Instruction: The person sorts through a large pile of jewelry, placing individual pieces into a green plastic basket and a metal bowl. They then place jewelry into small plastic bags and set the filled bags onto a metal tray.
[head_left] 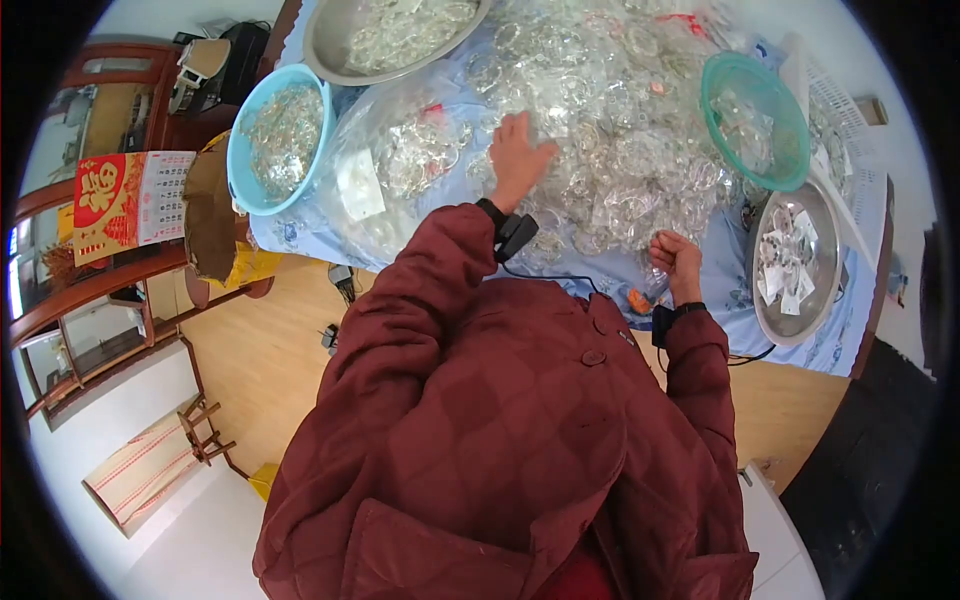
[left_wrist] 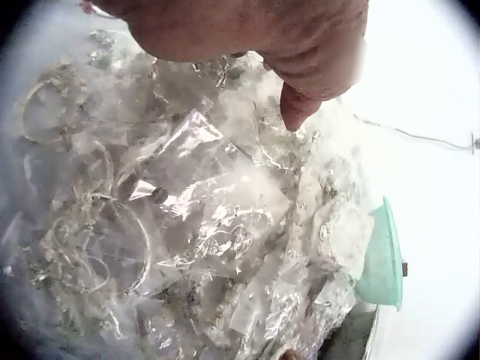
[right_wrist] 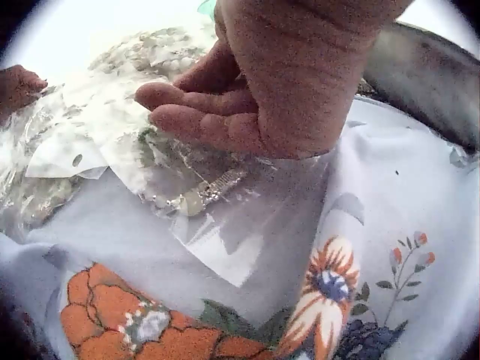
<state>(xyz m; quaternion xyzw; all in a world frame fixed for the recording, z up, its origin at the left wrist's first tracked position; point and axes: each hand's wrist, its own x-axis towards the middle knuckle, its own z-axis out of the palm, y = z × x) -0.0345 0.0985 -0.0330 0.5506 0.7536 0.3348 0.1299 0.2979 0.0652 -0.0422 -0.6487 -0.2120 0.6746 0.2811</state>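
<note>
A large heap of clear plastic bags (head_left: 610,130) with silvery jewellery inside, some of it ring-shaped like bracelets (left_wrist: 139,247), covers the middle of the table. My left hand (head_left: 520,160) reaches over the heap's left part, fingers spread and nothing gripped; its thumb (left_wrist: 296,109) points down close over the bags. At the heap's near right edge, my right hand (head_left: 678,262) has its fingers curled in. Right below those fingers (right_wrist: 206,120) lies a clear bag with a beaded silvery piece (right_wrist: 199,196) and a white label (right_wrist: 225,255). I cannot tell whether the fingers pinch it.
A light-blue basin (head_left: 238,170) and a big metal bowl (head_left: 330,65) stand at the left and back. Left of the heap is a large clear sack (head_left: 350,215). A green basket (head_left: 795,165) and a metal basin (head_left: 765,325) stand right, on the flowered blue tablecloth (head_left: 835,345).
</note>
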